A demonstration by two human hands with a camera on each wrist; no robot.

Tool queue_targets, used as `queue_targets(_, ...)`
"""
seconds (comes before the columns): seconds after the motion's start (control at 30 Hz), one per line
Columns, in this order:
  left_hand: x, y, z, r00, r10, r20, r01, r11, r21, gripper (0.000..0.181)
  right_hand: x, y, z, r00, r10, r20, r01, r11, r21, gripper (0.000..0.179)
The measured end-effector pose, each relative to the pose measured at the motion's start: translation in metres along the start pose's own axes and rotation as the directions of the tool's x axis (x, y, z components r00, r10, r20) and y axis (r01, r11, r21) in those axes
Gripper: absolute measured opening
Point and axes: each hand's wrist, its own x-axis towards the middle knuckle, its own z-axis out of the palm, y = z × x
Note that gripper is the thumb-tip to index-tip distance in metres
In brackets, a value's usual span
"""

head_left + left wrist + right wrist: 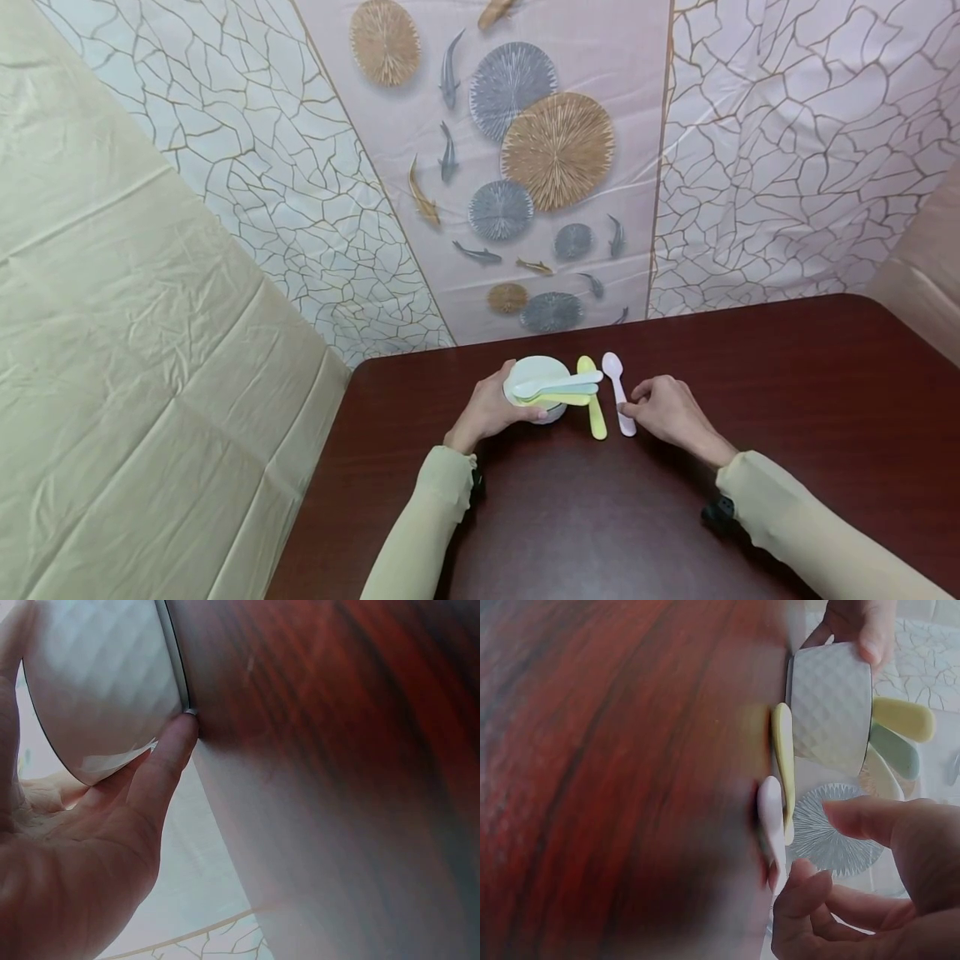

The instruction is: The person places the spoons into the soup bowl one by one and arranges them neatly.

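Observation:
My left hand (489, 408) grips the side of a white bowl (538, 367) with a quilted diamond pattern, thumb toward me. Inside it lean a white spoon (572, 381), a pale green spoon (895, 750) and a yellow spoon (904, 718), handles jutting over the rim to the right. Flat on the table, a second yellow spoon (597, 421) lies right of the bowl, and a pale pink spoon (614, 372) lies beside it. Close to the pink spoon's handle is my right hand (670, 410). In the right wrist view its thumb and bent fingers are apart, holding nothing.
The dark red-brown table (570, 517) carries the bowl and spoons. Behind its far edge hangs a patterned cloth (510, 275) with fish and round motifs. A plain cream cloth (150, 375) covers the left side. Dark wrist cameras show at both cuffs.

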Motion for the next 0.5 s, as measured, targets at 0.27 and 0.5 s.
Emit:
queue_targets(0.27, 0.0001, -0.0006, 0.0, 1.0, -0.01, 0.001, 0.01, 1.0, -0.009, 0.104, -0.0013, 0.0019, 0.0023, 0.999, 0.032, 0.023, -0.031, 0.998, -0.048, 0.04)
queue_targets(0.5, -0.0002, -0.0008, 0.0001, 1.0, -0.011, 0.003, 0.011, 1.0, -0.023, 0.104, -0.0036, 0.0032, 0.0053, 0.998, 0.047, 0.048, -0.042, 0.994, -0.1, 0.039)
